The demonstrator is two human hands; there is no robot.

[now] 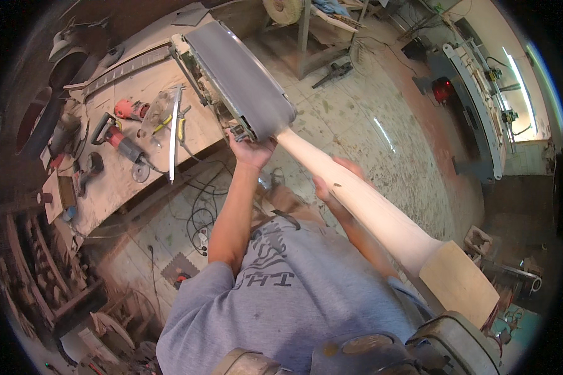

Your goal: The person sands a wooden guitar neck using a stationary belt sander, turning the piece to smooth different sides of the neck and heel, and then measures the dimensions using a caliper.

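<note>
A long, pale wooden leg [381, 209] slants from the belt sander down to the lower right, its square block end beside my body. Its narrow tip touches the front end of the grey sanding belt [241, 72]. My left hand [254, 152] is closed at that tip, just under the sander's end; its fingers are partly hidden. Around the middle of the leg wraps my right hand [344, 175], thumb on the near side and fingers over the far side. The leg has a small dark mark near the right thumb.
On the left, a wooden workbench [197, 125] carries a red-and-black angle grinder [120, 142], a red power tool [130, 110], yellow-handled pliers [180, 128] and a metal strip [175, 140]. Cables [200, 212] lie on the floor below. Curved wooden parts [40, 269] are stacked lower left. A machine stands right.
</note>
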